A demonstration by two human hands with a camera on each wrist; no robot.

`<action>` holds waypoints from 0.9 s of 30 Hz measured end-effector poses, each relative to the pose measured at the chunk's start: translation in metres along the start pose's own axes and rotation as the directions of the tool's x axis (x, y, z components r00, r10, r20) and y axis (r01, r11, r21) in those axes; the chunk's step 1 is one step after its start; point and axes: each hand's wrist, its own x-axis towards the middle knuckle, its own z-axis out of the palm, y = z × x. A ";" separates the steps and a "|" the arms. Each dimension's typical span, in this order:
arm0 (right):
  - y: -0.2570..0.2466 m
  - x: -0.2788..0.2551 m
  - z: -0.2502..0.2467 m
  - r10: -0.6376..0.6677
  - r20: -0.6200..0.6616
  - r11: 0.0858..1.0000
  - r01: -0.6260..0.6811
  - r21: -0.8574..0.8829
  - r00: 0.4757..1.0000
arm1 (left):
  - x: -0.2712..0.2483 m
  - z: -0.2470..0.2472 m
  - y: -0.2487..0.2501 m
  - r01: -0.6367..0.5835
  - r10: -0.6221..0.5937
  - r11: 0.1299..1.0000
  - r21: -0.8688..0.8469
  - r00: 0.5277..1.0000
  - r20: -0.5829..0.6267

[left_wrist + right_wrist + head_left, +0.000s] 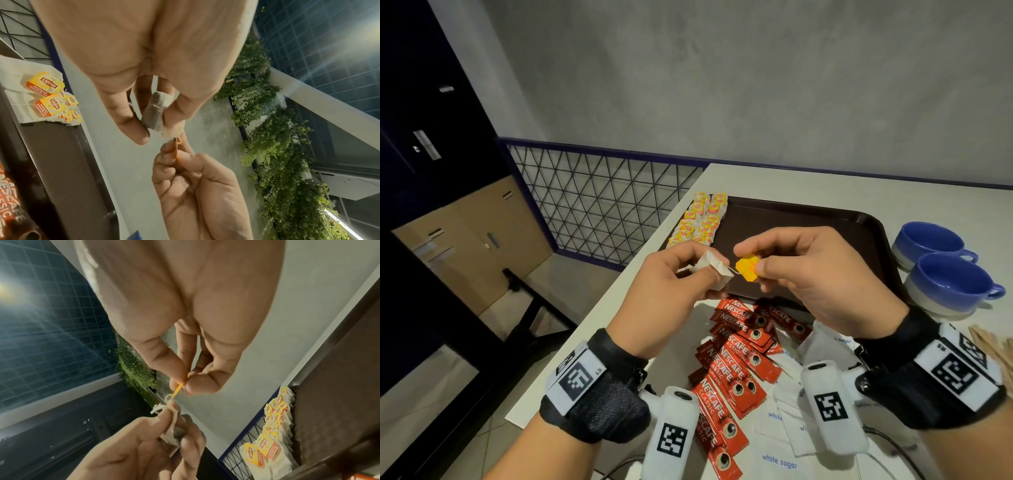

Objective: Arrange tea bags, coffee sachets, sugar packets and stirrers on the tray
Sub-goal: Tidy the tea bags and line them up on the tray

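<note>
We see left hand (671, 274) pinching white paper tea bag (714, 270), right hand (811, 270) pinching its yellow square tag (746, 268), both above dark brown plastic tray (808, 219), w/ yellow-tagged tea bags (700, 219) stacked at tray's far-left corner.

From the head view, the near edge of the dark tray (791, 219) is lost behind both hands, and the wooden stirrers (986, 339) peek out only as a few tips behind the right wrist strap at the picture's right side. The white sugar packets (779, 460) lie half under the red coffee sachets (736, 370) and the wrist cameras, running off the bottom edge, so their number cannot be told. In the left wrist view the held tea bag (157, 112) is mostly wrapped by the left hand's fingers (131, 123), and the yellow tag (178, 389) shows edge-on in the right wrist view, its print unreadable.
</note>
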 end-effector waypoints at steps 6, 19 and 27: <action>0.000 0.001 -0.005 -0.047 -0.048 0.999 0.048 0.015 0.998 | 0.000 -0.002 -0.002 0.006 -0.008 0.999 -0.047 1.000 -0.023; -0.006 -0.002 -0.004 -0.112 -0.103 0.988 0.100 -0.115 0.988 | -0.002 0.000 0.000 0.019 -0.019 1.000 -0.007 1.000 -0.008; -0.003 0.001 -0.007 -0.156 -0.124 0.984 0.144 -0.105 0.980 | -0.001 0.000 -0.004 0.042 -0.042 0.999 0.021 0.999 0.001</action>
